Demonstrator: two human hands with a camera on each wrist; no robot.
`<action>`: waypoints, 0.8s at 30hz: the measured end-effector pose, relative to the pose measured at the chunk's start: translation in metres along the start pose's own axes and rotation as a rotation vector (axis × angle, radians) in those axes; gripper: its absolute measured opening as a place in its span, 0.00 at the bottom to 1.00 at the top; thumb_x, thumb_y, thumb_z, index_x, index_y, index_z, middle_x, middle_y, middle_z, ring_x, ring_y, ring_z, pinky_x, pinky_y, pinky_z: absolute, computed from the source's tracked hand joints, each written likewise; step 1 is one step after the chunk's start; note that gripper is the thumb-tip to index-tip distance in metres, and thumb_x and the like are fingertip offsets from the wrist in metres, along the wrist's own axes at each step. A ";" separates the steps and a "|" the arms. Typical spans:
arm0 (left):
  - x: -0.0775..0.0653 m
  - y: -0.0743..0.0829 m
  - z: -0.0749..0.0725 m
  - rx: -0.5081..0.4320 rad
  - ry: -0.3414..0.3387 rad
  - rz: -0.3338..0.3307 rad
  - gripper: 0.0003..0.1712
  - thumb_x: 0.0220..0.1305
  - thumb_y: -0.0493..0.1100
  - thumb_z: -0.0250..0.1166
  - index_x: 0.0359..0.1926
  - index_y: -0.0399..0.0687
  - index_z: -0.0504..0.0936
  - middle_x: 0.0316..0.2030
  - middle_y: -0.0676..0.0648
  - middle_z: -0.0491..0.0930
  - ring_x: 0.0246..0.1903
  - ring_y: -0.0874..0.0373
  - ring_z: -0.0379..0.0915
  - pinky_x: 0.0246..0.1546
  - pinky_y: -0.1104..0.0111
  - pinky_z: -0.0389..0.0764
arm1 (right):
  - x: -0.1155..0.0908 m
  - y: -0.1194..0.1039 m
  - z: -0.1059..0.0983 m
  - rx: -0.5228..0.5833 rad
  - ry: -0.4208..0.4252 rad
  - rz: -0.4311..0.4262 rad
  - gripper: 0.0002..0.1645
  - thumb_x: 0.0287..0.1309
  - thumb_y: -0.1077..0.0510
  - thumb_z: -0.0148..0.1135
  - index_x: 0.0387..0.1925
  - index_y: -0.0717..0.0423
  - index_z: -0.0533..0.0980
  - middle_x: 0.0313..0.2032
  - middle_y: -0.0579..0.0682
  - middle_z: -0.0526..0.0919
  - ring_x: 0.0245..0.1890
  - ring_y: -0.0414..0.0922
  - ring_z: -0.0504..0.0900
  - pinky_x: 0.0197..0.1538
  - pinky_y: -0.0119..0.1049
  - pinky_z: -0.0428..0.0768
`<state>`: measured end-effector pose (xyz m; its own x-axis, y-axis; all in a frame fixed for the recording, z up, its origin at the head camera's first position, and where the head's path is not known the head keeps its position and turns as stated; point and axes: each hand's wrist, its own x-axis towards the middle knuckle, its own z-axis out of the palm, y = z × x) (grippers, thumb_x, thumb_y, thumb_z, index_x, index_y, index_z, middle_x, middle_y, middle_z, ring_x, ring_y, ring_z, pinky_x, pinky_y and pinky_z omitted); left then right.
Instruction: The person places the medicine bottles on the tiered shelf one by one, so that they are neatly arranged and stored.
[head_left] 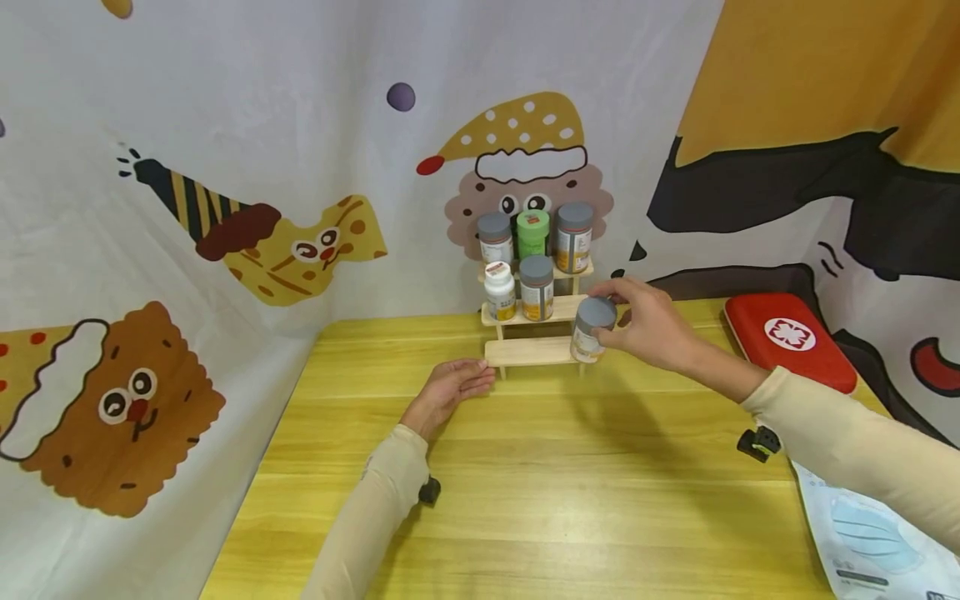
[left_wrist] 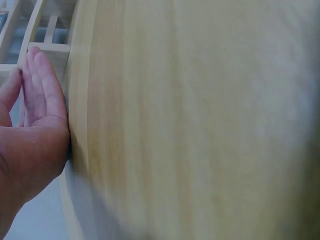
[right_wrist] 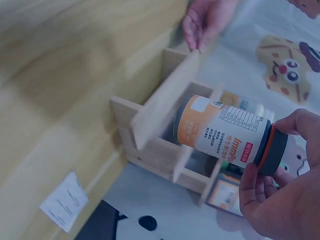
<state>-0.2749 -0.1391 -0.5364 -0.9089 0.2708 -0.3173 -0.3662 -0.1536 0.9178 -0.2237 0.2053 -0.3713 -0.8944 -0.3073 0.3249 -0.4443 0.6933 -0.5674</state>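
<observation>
My right hand (head_left: 647,325) pinches a supplement bottle (head_left: 592,332) by its grey lid, thumb on one side and fingers on the other. That bottle has a white and orange label (right_wrist: 225,131) and is at the right end of the lowest step of a small wooden tiered rack (head_left: 528,351). Whether its base touches the step I cannot tell. My left hand (head_left: 452,389) is at the left end of that step, its straight fingers (left_wrist: 47,85) against the wood. A white bottle (head_left: 500,292) and a grey-lidded bottle (head_left: 537,288) stand on the middle step.
On the top step are two grey-lidded bottles (head_left: 574,238) with a green bottle (head_left: 533,233) between them. A red case (head_left: 791,342) with a white emblem lies at the table's right. Nearer is a mask packet (head_left: 873,533). Patterned cloth (head_left: 337,150) hangs behind the wooden table (head_left: 525,483).
</observation>
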 end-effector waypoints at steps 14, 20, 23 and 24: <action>0.000 0.001 -0.001 0.011 -0.005 0.006 0.12 0.77 0.40 0.65 0.54 0.37 0.84 0.47 0.44 0.92 0.46 0.57 0.90 0.58 0.61 0.90 | 0.028 0.012 -0.008 0.131 0.130 0.105 0.32 0.65 0.60 0.71 0.68 0.58 0.75 0.57 0.60 0.77 0.51 0.57 0.84 0.40 0.11 0.75; -0.001 0.001 0.001 0.010 -0.003 0.008 0.10 0.77 0.40 0.64 0.52 0.38 0.84 0.46 0.45 0.92 0.45 0.57 0.90 0.59 0.61 0.90 | 0.040 0.020 -0.007 0.133 0.163 0.110 0.33 0.64 0.61 0.72 0.69 0.60 0.74 0.60 0.62 0.76 0.60 0.57 0.79 0.46 0.17 0.81; -0.001 0.001 0.001 0.012 0.000 0.011 0.10 0.77 0.40 0.65 0.52 0.38 0.84 0.45 0.46 0.92 0.45 0.57 0.90 0.59 0.61 0.90 | 0.043 0.023 -0.006 0.121 0.167 0.113 0.34 0.64 0.61 0.72 0.69 0.61 0.74 0.61 0.62 0.76 0.61 0.57 0.79 0.51 0.30 0.87; -0.001 0.001 0.000 0.011 0.001 0.011 0.09 0.77 0.40 0.65 0.51 0.39 0.84 0.44 0.46 0.92 0.45 0.57 0.90 0.58 0.61 0.90 | 0.044 0.023 -0.006 0.119 0.166 0.114 0.34 0.64 0.61 0.72 0.69 0.61 0.73 0.61 0.62 0.76 0.62 0.57 0.78 0.53 0.35 0.88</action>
<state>-0.2744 -0.1390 -0.5351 -0.9129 0.2680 -0.3079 -0.3544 -0.1463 0.9236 -0.2730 0.2119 -0.3658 -0.9227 -0.1131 0.3686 -0.3530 0.6322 -0.6897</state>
